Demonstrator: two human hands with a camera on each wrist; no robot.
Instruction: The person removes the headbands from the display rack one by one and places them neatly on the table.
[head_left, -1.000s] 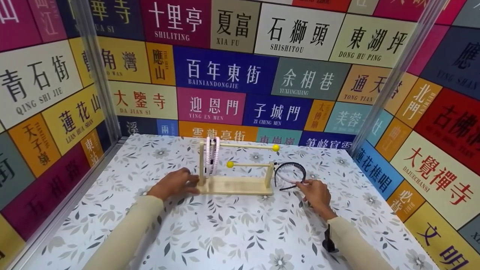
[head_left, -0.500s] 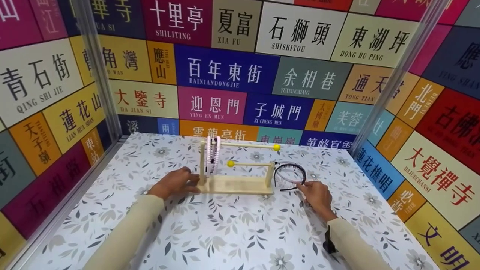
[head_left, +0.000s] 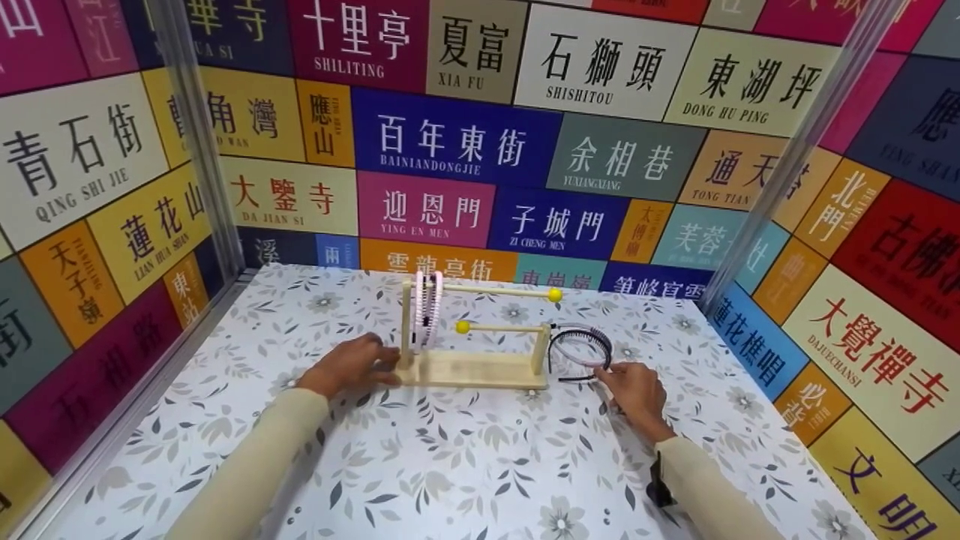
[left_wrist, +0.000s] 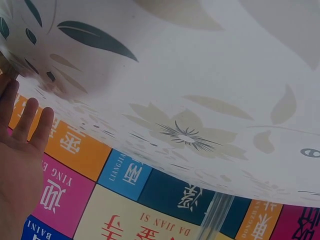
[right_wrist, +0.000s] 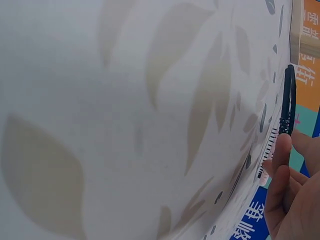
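A pale wooden stand [head_left: 472, 370] has two rods tipped with yellow balls. Pink toothed headbands [head_left: 429, 309] hang on its upper rod, close to the left post. My left hand [head_left: 351, 366] holds the left end of the base between thumb and fingers; in the left wrist view its other fingers [left_wrist: 42, 127] stretch loosely. Right of the stand, my right hand [head_left: 634, 390] pinches a black toothed headband [head_left: 606, 345] by its lower end. A pale pink toothed headband [right_wrist: 266, 155] lies just behind the black one, partly overlapped by it.
The lower rod's yellow ball [head_left: 463, 327] points left, the upper rod's ball [head_left: 554, 295] points right. A white leaf-patterned tablecloth [head_left: 450, 465] covers the table. Colourful sign-printed walls [head_left: 450, 142] enclose it at the back and both sides.
The head view has shifted very slightly. Both hands, the stand and the headbands otherwise look the same.
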